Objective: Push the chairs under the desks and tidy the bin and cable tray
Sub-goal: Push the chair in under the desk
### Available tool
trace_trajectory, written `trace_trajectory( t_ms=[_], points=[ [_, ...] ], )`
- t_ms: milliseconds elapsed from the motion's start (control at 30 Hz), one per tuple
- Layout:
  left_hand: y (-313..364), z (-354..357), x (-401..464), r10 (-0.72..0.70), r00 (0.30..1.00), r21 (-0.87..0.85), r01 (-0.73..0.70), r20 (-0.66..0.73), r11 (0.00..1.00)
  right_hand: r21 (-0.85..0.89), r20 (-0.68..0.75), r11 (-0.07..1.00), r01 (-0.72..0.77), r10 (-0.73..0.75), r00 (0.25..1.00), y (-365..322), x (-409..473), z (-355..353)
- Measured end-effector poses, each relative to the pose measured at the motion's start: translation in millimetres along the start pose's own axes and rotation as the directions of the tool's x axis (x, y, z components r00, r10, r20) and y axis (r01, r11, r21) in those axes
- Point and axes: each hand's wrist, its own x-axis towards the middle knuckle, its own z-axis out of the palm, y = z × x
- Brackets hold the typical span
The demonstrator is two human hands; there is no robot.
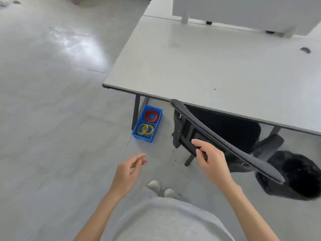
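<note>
A black office chair stands with its seat tucked under the white desk, its backrest facing me. My right hand rests against the back of the backrest, fingers loosely curled and apart. My left hand hovers open over the floor, holding nothing. A blue cable tray with two compartments sits on the floor by the desk leg, red coils in the far one and yellow coils in the near one. A bin lined with a black bag stands on the floor at the right, beside the chair.
A dark desk leg stands just left of the blue tray. A white divider panel rises at the desk's far edge. Grey floor spreads to the left. Small dark crumbs lie on the floor near the chair base.
</note>
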Motion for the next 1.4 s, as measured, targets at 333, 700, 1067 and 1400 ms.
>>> trace_trajectory(
  t_ms=[333,700,1067,1400],
  points=[
    [80,50,135,0.668,0.596,0.278,-0.801,0.446,0.53,-0.453,-0.338,0.836,-0.31,0.161,0.927,75,-42,-33],
    [92,99,165,0.499,0.636,0.517,-0.771,0.589,0.372,-0.486,-0.465,0.778,-0.398,0.155,0.871,82,-45,-4],
    [79,115,109,0.598,0.673,0.567,-0.72,0.435,0.399,-0.531,-0.372,0.817,-0.226,0.015,0.928,130,-66,-45],
    [81,178,44,0.605,0.749,0.621,-0.616,0.27,0.485,-0.586,-0.236,0.809,-0.038,-0.125,0.964,199,-75,-132]
  ],
)
